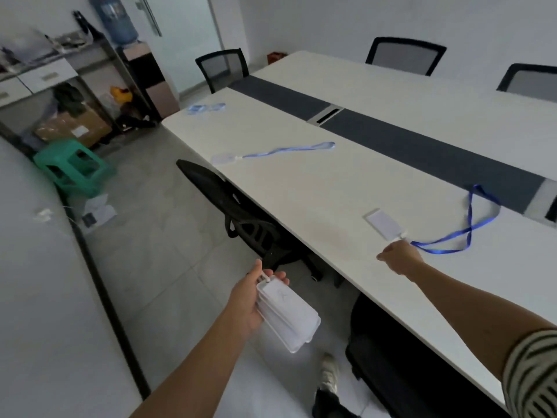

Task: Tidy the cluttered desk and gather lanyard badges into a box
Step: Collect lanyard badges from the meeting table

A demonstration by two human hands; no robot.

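Observation:
My left hand point(251, 300) holds a stack of white badge holders point(287, 316) out over the floor, beside the desk. My right hand point(399, 259) reaches over the white desk point(316, 188) and touches the clip end of a near badge point(382, 223); its dark blue lanyard point(470, 224) loops to the right. Whether the fingers grip the lanyard I cannot tell. A second badge point(223, 158) with a light blue lanyard point(289, 149) lies farther along the desk. A third blue badge bundle point(205, 108) rests at the far left corner.
Black office chairs point(241, 215) are tucked under the near desk edge, others stand at the far side point(404, 55). A green plastic stool point(73, 167), papers on the floor point(98, 211), a shelf with cardboard boxes point(72, 125) and a water dispenser point(120, 22) fill the left.

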